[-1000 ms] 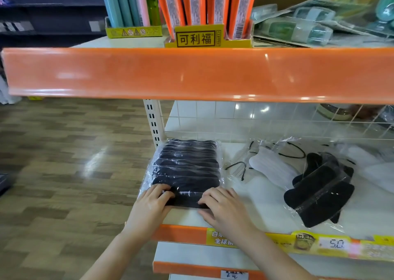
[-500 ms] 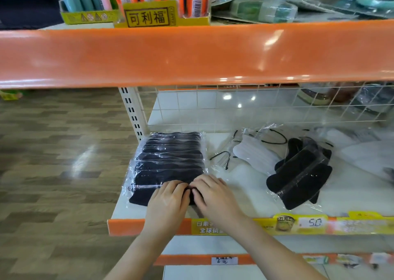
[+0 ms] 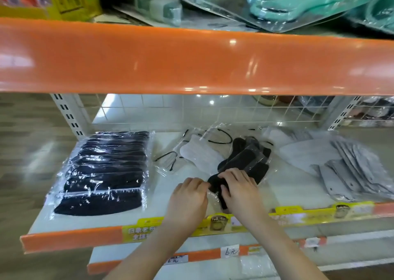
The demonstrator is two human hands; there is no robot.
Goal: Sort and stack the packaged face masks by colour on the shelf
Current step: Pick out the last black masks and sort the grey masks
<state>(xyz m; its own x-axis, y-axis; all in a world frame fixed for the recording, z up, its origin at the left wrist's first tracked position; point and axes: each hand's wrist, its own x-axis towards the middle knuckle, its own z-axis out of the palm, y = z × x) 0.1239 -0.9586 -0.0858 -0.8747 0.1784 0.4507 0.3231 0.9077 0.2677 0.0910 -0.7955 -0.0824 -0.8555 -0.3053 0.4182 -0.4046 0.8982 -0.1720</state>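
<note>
A neat stack of black packaged masks (image 3: 104, 171) lies at the left end of the white shelf (image 3: 89, 221). In the middle sits a loose pile of black masks in clear wrap (image 3: 245, 162). My left hand (image 3: 188, 198) pinches the near edge of that pile's wrapping. My right hand (image 3: 239, 189) grips the nearest black mask of the pile from above. A white packaged mask (image 3: 199, 154) with black ear loops lies just behind my hands. Grey and white packaged masks (image 3: 341, 164) fan out at the right.
The orange front of the upper shelf (image 3: 191, 59) hangs low over the work area, with teal blister packs (image 3: 277, 0) on top. A wire grid (image 3: 213, 113) backs the shelf. Yellow price labels (image 3: 213, 224) run along the front lip. Wooden floor lies to the left.
Both hands left the black stack at the left and moved right to the loose black pile in the middle. The view swung right, bringing the grey masks into sight.
</note>
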